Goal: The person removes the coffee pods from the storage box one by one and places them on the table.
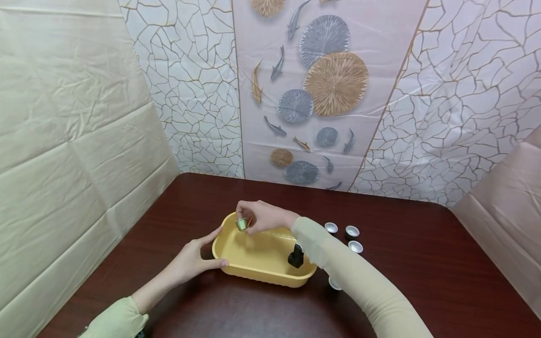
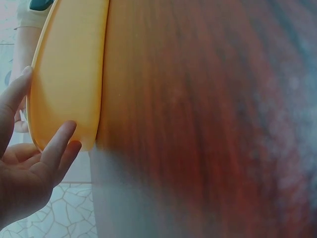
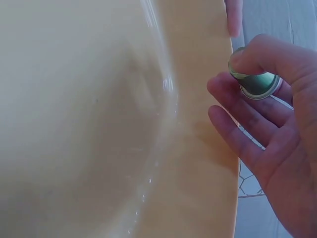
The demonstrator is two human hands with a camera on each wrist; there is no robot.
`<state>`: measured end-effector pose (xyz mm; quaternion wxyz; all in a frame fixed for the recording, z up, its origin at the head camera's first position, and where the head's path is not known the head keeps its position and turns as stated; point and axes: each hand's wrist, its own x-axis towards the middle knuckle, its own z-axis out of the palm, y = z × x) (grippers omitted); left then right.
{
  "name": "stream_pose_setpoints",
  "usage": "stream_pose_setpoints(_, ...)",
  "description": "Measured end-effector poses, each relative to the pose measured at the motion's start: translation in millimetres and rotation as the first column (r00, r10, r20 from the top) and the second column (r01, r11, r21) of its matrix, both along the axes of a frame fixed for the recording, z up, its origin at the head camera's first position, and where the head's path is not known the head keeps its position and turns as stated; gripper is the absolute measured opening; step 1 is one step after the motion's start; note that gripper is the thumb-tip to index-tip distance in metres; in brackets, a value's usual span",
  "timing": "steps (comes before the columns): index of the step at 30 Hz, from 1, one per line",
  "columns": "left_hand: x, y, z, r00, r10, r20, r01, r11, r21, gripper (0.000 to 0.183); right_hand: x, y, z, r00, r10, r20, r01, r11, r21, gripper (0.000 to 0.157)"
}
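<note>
In the head view, my right hand (image 1: pixel 266 217) is over the far left part of a yellow plastic tub (image 1: pixel 262 277). Between thumb and fingers it pinches a small green coffee capsule (image 1: pixel 242 225); the right wrist view shows the same capsule (image 3: pixel 257 83) with its silvery rim. My left hand (image 1: pixel 192 258) holds the tub's left end, thumb on the near rim and a finger at the back corner. Fingers (image 2: pixel 59 144) rest against the tub's outer wall in the left wrist view. Black coffee capsules (image 1: pixel 296 257) lie at the tub's right end, partly hidden by the right sleeve.
Right of the tub, several coffee capsules stand with silver lids up, among them a far one (image 1: pixel 331 228) and a dark one (image 1: pixel 351 232). Another capsule (image 1: pixel 335 283) is partly behind the right forearm. The dark wooden table (image 1: pixel 422 263) meets patterned cloth at the back.
</note>
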<state>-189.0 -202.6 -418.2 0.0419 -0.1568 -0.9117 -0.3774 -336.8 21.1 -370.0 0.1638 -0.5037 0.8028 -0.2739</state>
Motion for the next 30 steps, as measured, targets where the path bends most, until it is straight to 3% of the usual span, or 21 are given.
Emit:
stream_pose_setpoints(8,-0.5,-0.8,-0.6,1.0,-0.003,0.011,0.003,1.0,0.007,0.092,2.3,2.7,0.7,1.0,0.011,-0.01,-0.011,1.0,-0.018,0.035)
stream_pose_setpoints(14,-0.4,-1.7,-1.3,1.0,-0.005,0.009,0.004,1.0,0.009,0.092,2.3,6.5,-1.6,0.998,0.05,-0.035,-0.051,0.999,-0.012,0.049)
stream_pose_setpoints(30,-0.6,-0.4,-0.3,1.0,-0.003,0.017,0.003,1.0,0.0,0.093,2.1,9.1,-1.2,0.997,0.015,-0.071,-0.013,1.0,0.017,0.024)
